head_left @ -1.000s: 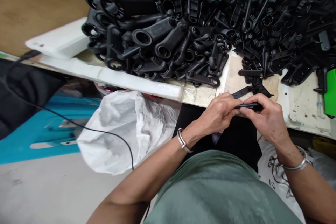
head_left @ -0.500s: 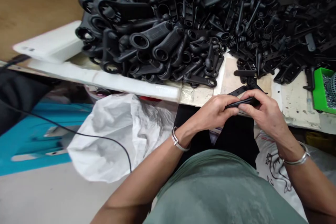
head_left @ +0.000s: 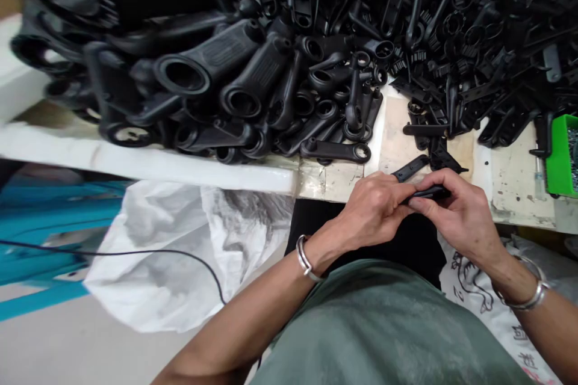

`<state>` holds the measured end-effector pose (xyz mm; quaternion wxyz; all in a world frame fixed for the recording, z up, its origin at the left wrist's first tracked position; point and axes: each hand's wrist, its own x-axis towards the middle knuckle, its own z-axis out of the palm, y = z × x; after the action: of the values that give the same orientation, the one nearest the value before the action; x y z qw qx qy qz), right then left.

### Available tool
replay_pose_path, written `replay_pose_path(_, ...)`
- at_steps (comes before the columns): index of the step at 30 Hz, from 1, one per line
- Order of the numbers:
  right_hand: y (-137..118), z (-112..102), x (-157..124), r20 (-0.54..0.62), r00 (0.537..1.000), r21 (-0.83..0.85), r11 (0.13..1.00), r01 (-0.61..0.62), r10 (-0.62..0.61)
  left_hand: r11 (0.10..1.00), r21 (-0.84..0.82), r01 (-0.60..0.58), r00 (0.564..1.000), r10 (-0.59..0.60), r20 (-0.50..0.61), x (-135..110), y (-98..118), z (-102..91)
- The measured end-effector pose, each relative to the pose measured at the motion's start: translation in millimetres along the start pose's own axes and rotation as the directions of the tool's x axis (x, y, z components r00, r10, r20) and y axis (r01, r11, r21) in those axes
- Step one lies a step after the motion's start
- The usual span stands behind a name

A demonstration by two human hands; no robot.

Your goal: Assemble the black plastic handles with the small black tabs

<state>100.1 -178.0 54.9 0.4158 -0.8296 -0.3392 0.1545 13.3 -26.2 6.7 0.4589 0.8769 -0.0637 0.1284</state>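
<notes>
My left hand (head_left: 377,207) and my right hand (head_left: 458,207) meet at the table's front edge, both closed on one black plastic part (head_left: 433,192). Thumbs press on it from the near side; most of its shape is hidden by my fingers. Just behind my left fingers lies a flat black strip with small holes (head_left: 412,167). Several small black plastic pieces (head_left: 440,153) lie beyond my right fingers. To the left, a black crank-like arm with a ring end (head_left: 336,150) rests at the front of the pile.
A large heap of black plastic arms (head_left: 253,66) covers the back and left of the table. A white foam strip (head_left: 217,171) lines the front edge. At right stands a green bin (head_left: 560,156). Below left hang a white sack (head_left: 167,258) and a black cable (head_left: 135,251).
The view has shifted closer to the pile. Both hands still hold the black part, slightly lower in view, and my left fingers are curled more tightly around it.
</notes>
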Motion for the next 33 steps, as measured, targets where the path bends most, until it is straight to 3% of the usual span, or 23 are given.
replay_pose_path(7,1.1,-3.9,9.4,0.068,0.998,-0.063,0.998,-0.013,0.017,0.998,-0.068,0.008,1.000,-0.009,-0.022,-2.0,0.7,-1.9)
replay_pose_path(12,10.8,-2.3,11.1,0.020,0.999,-0.045,0.998,0.044,-0.043,0.989,-0.135,0.056,0.998,-0.057,-0.003,0.0,0.6,-4.8)
replay_pose_path(19,12.0,-13.5,4.8,0.085,0.981,-0.064,0.982,0.177,-0.171,0.894,-0.435,0.105,0.994,-0.090,0.055,-1.5,-2.5,-10.7)
replay_pose_path(24,4.6,-29.2,-22.4,0.263,0.964,0.212,0.977,-0.022,-0.035,0.958,-0.273,-0.086,0.995,0.097,0.026,-4.7,11.6,-26.5)
replay_pose_path(26,-5.3,-24.7,-24.7,0.180,0.984,0.277,0.960,-0.038,-0.013,0.975,-0.113,-0.190,0.980,0.182,-0.078,-5.1,19.6,-39.4)
replay_pose_path(28,-18.7,-10.2,-14.0,-0.029,0.999,0.252,0.967,0.030,-0.023,0.979,0.107,-0.174,0.943,0.197,-0.267,-5.7,23.7,-53.4)
replay_pose_path(30,-33.0,10.4,10.0,-0.269,0.952,0.138,0.973,0.187,-0.145,0.956,0.291,-0.029,0.864,0.170,-0.474,-7.1,22.0,-64.5)
replay_pose_path(31,-39.8,20.8,25.2,-0.317,0.917,0.045,0.961,0.272,-0.245,0.937,0.348,0.038,0.821,0.169,-0.545,-8.4,19.1,-67.9)
replay_pose_path(33,-52.6,38.8,55.9,-0.276,0.857,-0.201,0.898,0.391,-0.435,0.905,0.414,0.100,0.764,0.196,-0.615,-12.4,10.6,-70.0)
